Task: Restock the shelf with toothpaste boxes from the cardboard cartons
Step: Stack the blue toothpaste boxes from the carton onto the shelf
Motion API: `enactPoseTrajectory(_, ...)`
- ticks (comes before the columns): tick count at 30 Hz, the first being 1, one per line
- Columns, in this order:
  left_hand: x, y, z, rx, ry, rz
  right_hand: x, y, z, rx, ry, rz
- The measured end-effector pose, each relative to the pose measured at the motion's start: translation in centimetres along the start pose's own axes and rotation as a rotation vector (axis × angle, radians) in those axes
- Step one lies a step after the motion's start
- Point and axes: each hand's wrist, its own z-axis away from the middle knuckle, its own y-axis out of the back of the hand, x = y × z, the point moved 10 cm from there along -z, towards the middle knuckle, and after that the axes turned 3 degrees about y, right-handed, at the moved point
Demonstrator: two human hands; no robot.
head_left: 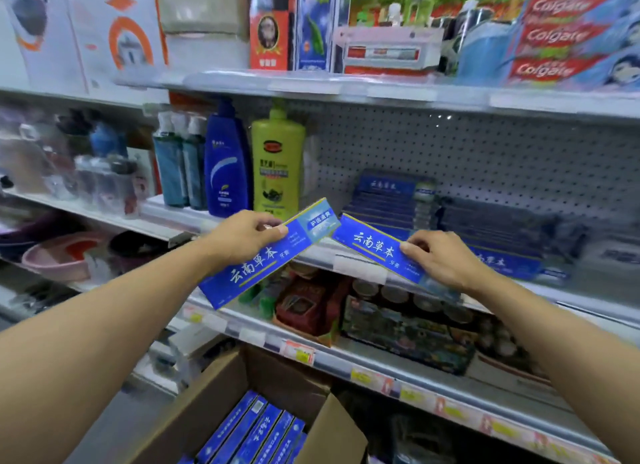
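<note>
Two blue toothpaste boxes held at the shelf edge, one in each hand.

The left hand (247,233) pinches the left box (266,256) at its upper long edge near mid-length; the right hand (438,256) grips the right box (377,250) from above, fingers curled over its top edge. Both look light, stiff and glossy, likely slippery and easy to dent, so a hold across the narrow faces near the middle should suit. The left box's long axis runs from near-left up to far-right; the right box's slants from far-left down to near-right. Beyond lies the shelf stack (391,200) of matching boxes; below, near, the open carton (207,404) holds more.
</note>
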Motion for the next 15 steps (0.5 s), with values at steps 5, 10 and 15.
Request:
enactPoseTrajectory(5,3.8,-1.2,-4.2,-0.026,-0.06,-0.042,5.0,4.2,-4.0,0.086,-0.066,0.016)
enactPoseTrajectory(10,5.5,-2.3,-9.3,-0.023,-0.07,-0.09,8.4,5.4,-9.5,0.054,-0.083,0.049)
enactPoseTrajectory(15,6.6,-3.2,-14.8,0.004,-0.073,-0.141,11.1,4.3,-16.5,0.042,-0.005,0.062)
